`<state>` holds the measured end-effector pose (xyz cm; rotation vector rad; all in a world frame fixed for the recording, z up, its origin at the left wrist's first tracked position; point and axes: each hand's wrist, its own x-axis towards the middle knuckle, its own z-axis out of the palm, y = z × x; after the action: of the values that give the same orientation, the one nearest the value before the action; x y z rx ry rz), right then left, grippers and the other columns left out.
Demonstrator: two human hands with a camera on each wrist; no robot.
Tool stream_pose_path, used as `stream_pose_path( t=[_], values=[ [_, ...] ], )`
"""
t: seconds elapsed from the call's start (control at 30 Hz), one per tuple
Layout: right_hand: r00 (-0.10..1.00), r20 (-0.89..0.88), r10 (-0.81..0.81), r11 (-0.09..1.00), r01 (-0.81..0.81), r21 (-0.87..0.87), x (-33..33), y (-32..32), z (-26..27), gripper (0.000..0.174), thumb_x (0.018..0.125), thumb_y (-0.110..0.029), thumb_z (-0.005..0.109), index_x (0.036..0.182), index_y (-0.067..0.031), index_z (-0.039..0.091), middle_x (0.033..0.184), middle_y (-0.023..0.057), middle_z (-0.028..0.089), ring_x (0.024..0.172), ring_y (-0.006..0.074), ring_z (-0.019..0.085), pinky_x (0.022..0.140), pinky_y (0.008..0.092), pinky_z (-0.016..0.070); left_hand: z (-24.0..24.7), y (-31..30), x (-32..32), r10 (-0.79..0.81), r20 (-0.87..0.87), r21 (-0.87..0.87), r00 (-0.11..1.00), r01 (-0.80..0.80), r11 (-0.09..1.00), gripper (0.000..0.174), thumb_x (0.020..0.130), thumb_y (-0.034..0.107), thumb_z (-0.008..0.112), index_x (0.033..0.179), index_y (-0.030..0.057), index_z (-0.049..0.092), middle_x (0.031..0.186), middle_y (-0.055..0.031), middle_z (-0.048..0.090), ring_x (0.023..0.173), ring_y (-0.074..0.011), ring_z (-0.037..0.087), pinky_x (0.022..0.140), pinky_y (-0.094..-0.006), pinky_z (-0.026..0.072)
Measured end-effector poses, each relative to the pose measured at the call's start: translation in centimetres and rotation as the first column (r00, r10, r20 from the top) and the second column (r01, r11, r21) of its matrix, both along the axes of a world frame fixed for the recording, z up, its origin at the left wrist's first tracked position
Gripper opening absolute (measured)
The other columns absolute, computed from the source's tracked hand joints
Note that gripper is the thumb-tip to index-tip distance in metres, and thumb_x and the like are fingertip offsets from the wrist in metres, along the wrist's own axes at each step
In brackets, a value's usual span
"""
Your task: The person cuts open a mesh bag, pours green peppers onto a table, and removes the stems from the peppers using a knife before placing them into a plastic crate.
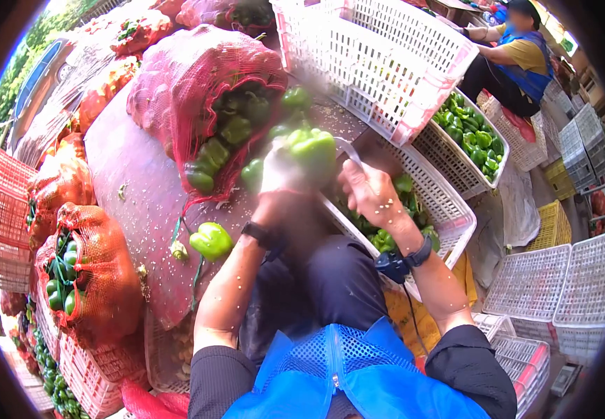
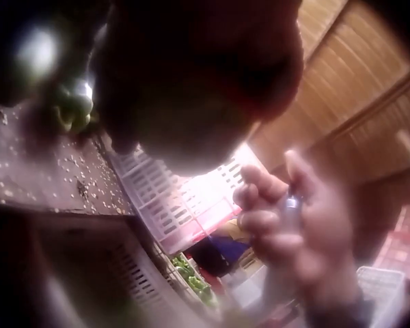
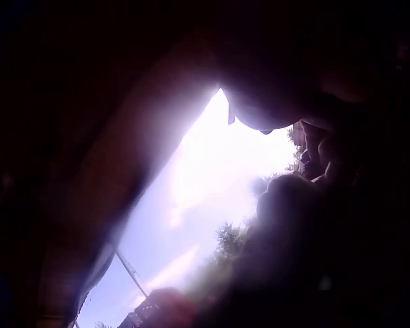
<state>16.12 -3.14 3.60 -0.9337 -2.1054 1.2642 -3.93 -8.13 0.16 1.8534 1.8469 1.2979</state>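
Note:
In the head view the left hand point(image 1: 281, 174) holds a green bell pepper point(image 1: 311, 149), partly blurred. To its right the right hand point(image 1: 370, 190) grips a tool with a curved pale metal end point(image 1: 348, 149), close to the pepper. The left wrist view shows the right hand point(image 2: 297, 232) with fingers curled round the tool's shiny part point(image 2: 292, 203); a large dark shape fills the top. A red mesh bag point(image 1: 190, 84) lies open with green peppers point(image 1: 213, 155) at its mouth. One loose pepper point(image 1: 211, 241) rests on the seed-strewn surface point(image 1: 138, 202). The right wrist view is mostly dark.
A white crate point(image 1: 456, 220) with peppers stands below the right hand, and an empty white crate point(image 1: 375, 66) sits above it. Another crate of peppers point(image 1: 471, 136) is at the right, near a seated person point(image 1: 519, 59). An orange mesh bag point(image 1: 100, 272) stands at the left.

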Motion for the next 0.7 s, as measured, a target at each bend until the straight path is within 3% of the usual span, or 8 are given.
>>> stream_pose_path(
  t=[0.07, 0.2, 0.27, 0.33, 0.47, 0.53, 0.57, 0.7],
  values=[
    [1.000, 0.016, 0.005, 1.000, -0.005, -0.001, -0.3, 0.1, 0.2, 0.053, 0.108, -0.043, 0.040, 0.104, 0.0026, 0.066, 0.078, 0.0203, 0.064, 0.075, 0.0306, 0.065, 0.077, 0.0436, 0.0505, 1.2, -0.1, 1.1, 0.142, -0.549, 0.129, 0.824, -0.084, 0.988, 0.041, 0.074, 0.022, 0.071, 0.112, 0.0114, 0.062, 0.105, -0.0113, 0.066, 0.096, -0.0318, 0.061, 0.082, -0.0437, 0.0479],
    [0.999, 0.011, 0.035, 0.998, -0.034, -0.058, -0.5, 0.2, -0.3, 0.045, 0.106, -0.037, 0.045, 0.102, 0.0022, 0.065, 0.083, 0.0233, 0.065, 0.074, 0.0362, 0.065, 0.074, 0.0439, 0.0507, 3.2, -0.2, 4.2, 0.249, -0.098, 0.131, 0.964, -0.235, 0.963, 0.025, 0.089, 0.015, 0.061, 0.111, 0.0042, 0.062, 0.103, -0.0101, 0.068, 0.096, -0.0264, 0.064, 0.084, -0.0342, 0.0502],
    [0.984, -0.045, 0.172, 0.912, -0.142, 0.385, 0.1, 0.5, -4.6, 0.048, 0.104, -0.042, 0.052, 0.105, 0.0042, 0.065, 0.077, 0.0221, 0.068, 0.061, 0.0311, 0.066, 0.061, 0.0407, 0.0530, 3.9, 0.5, 3.7, 0.307, -0.522, -0.058, 0.796, -0.392, 0.918, 0.016, 0.091, 0.013, 0.065, 0.107, 0.0090, 0.062, 0.101, -0.0108, 0.068, 0.089, -0.0204, 0.068, 0.074, -0.0319, 0.0539],
    [0.984, 0.049, 0.172, 0.864, -0.174, 0.473, 2.0, 0.6, -7.1, 0.039, 0.103, -0.032, 0.055, 0.115, 0.0029, 0.065, 0.088, 0.0264, 0.069, 0.071, 0.0393, 0.067, 0.068, 0.0439, 0.0538, -0.4, 1.8, 1.8, 0.369, 0.092, -0.144, 0.925, -0.355, 0.924, 0.013, 0.093, 0.017, 0.065, 0.105, 0.0134, 0.061, 0.102, -0.0086, 0.068, 0.086, -0.0190, 0.069, 0.070, -0.0344, 0.0559],
    [0.999, 0.042, -0.018, 0.998, 0.016, 0.052, 4.1, 0.7, -3.2, 0.052, 0.098, -0.049, 0.061, 0.100, 0.0029, 0.069, 0.092, 0.0237, 0.067, 0.086, 0.0301, 0.068, 0.077, 0.0406, 0.0535, -3.5, 1.7, -0.6, 0.233, 0.373, -0.161, 0.898, -0.184, 0.970, 0.018, 0.099, 0.023, 0.061, 0.114, 0.0131, 0.060, 0.106, -0.0066, 0.069, 0.087, -0.0188, 0.069, 0.068, -0.0344, 0.0563],
    [0.972, -0.235, -0.005, 0.967, 0.064, 0.246, 2.6, 1.8, -3.1, 0.071, 0.094, -0.056, 0.063, 0.135, 0.0010, 0.056, 0.118, 0.0250, 0.065, 0.099, 0.0288, 0.067, 0.088, 0.0377, 0.0538, -0.1, 0.5, 2.0, 0.188, -0.502, -0.112, 0.844, -0.279, 0.954, 0.021, 0.098, 0.024, 0.061, 0.115, 0.0109, 0.061, 0.109, -0.0076, 0.069, 0.088, -0.0199, 0.070, 0.070, -0.0338, 0.0565],
    [0.955, -0.297, -0.014, 0.968, 0.087, 0.234, 1.4, 1.7, -2.7, 0.080, 0.093, -0.058, 0.064, 0.145, -0.0001, 0.048, 0.126, 0.0250, 0.063, 0.104, 0.0291, 0.066, 0.092, 0.0378, 0.0530, -2.8, 1.5, 1.4, 0.131, 0.343, -0.176, 0.930, -0.073, 0.982, 0.028, 0.098, 0.024, 0.060, 0.120, 0.0083, 0.061, 0.111, -0.0084, 0.070, 0.092, -0.0193, 0.069, 0.074, -0.0334, 0.0564],
    [0.920, -0.381, 0.094, 0.989, -0.042, 0.140, 0.2, 1.6, -2.3, 0.084, 0.086, -0.047, 0.078, 0.147, 0.0005, 0.045, 0.133, 0.0238, 0.060, 0.124, 0.0306, 0.059, 0.107, 0.0395, 0.0451, 1.6, 0.1, 4.3, 0.192, 0.407, -0.110, 0.893, -0.160, 0.981, 0.033, 0.099, 0.022, 0.057, 0.129, 0.0066, 0.058, 0.114, -0.0099, 0.069, 0.095, -0.0177, 0.068, 0.079, -0.0346, 0.0574]
  ],
)
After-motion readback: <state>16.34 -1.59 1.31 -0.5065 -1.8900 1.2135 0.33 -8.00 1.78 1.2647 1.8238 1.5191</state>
